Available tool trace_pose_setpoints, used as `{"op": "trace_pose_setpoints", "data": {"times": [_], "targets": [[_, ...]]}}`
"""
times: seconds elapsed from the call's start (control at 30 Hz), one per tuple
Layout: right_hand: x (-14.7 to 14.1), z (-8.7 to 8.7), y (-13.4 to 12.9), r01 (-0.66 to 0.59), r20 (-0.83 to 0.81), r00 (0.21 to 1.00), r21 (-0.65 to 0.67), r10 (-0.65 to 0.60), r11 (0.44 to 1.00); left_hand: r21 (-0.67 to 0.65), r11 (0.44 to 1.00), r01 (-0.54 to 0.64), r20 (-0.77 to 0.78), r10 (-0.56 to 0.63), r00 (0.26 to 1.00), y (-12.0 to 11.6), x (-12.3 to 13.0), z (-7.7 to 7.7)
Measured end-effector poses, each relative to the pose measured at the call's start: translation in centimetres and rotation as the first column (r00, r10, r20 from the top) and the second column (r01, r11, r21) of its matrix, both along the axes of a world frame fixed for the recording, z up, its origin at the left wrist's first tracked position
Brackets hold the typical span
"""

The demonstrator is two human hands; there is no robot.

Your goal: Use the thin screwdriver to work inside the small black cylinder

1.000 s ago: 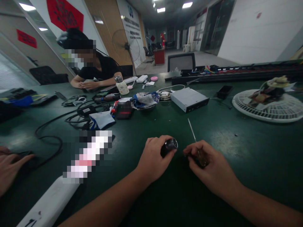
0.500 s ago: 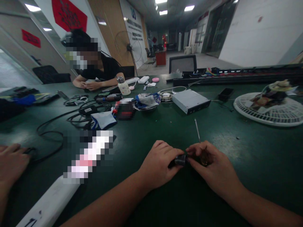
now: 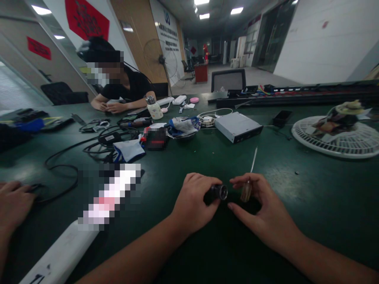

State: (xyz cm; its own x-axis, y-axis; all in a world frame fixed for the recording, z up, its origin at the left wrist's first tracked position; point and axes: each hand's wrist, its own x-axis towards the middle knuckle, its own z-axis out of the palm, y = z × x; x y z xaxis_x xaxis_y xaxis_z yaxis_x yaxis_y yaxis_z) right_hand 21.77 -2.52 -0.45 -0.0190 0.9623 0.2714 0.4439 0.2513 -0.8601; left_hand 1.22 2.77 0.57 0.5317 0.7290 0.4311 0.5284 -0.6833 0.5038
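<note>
l hand [image 3: 191,207] was clenched round a short black cylinder [image 3: 218,192], w/ its metal-rimmed open end poking out past the fingers & facing right. r hand [image 3: 260,209] was grasping a small screwdriver [image 3: 246,192] w/ an amber see-through handle, fingers [image 3: 241,179] arched over it & the thin shaft pointing up & away, slightly tilted to the right. both hands were low over the green work mat [image 3: 177,165], just beside each other, w/ cylinder & screwdriver close but not touching. a silver optical drive [image 3: 238,127] lay on the mat ahead of them, w/ a white round fan guard [image 3: 334,148] further right. black cable [image 3: 60,167] lay in loops on the left, & a cloth-filled dish [image 3: 183,128] & a small bottle [image 3: 154,110] stood further along the mat. a long white object [image 3: 59,256] lay by the near edge, part of it blurred out. another person's hand [image 3: 12,201] rested at far left, separate from the two working hands. a co-worker [image 3: 124,86] in a black tee sat across the table, w/ both hands [image 3: 109,106] together on it.
</note>
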Motion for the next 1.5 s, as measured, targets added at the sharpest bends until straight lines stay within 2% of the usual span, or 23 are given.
{"op": "trace_pose_setpoints", "data": {"times": [0.1, 0.2, 0.4, 0.6, 0.7, 0.87, 0.93, 1.1, 1.27, 1.4, 1.5], "targets": [[0.1, -0.1, -0.1, -0.019, -0.073, 0.997, 0.011, 0.02, 1.0, -0.034, 0.989, -0.143, 0.046, 0.145, 0.988, 0.3, -0.2, -0.1], [0.4, -0.2, -0.4, -0.079, -0.133, 0.988, 0.011, 0.08, 0.997, -0.091, 0.976, -0.198, 0.05, 0.203, 0.978, 0.5, -0.2, -0.1], [0.8, -0.1, -1.5, -0.191, -0.325, 0.915, 0.175, 0.24, 0.966, -0.091, 0.985, -0.146, 0.044, 0.15, 0.988, 0.6, -0.2, -0.1], [1.0, 0.1, -1.4, -0.318, -0.257, 0.89, 0.245, 0.378, 0.916, -0.075, 0.995, -0.06, 0.049, 0.064, 0.997, 0.5, -0.1, -0.2], [1.0, 0.3, -1.2, -0.321, -0.175, 0.917, 0.211, 0.359, 0.923, -0.068, 0.997, -0.034, 0.05, 0.038, 0.998, 0.4, -0.1, -0.3], [0.9, 0.7, -0.9, -0.222, -0.091, 0.967, 0.166, 0.239, 0.961, -0.062, 0.996, -0.064, 0.05, 0.067, 0.997, 0.5, -0.2, -0.4], [1.0, 0.8, -0.9, -0.221, -0.111, 0.965, 0.145, 0.238, 0.964, -0.057, 0.995, -0.084, 0.063, 0.088, 0.994, 0.5, -0.2, -0.3], [1.2, 0.6, -0.9, -0.311, -0.232, 0.915, 0.118, 0.33, 0.943, -0.07, 0.995, -0.077, 0.056, 0.081, 0.995, 0.5, -0.2, -0.3], [1.1, 0.3, -1.0, -0.211, -0.215, 0.952, 0.057, 0.218, 0.976, -0.052, 0.995, -0.085, 0.051, 0.088, 0.995, 0.5, -0.2, -0.3], [1.1, 0.2, -1.0, -0.277, -0.276, 0.92, 0.04, 0.277, 0.96, -0.045, 0.997, -0.066, 0.041, 0.067, 0.997, 0.5, -0.2, -0.3], [1.2, 0.2, -1.1, -0.231, -0.268, 0.935, 0.034, 0.232, 0.972, -0.04, 0.997, -0.065, 0.041, 0.066, 0.997, 0.5, -0.2, -0.3]]}}
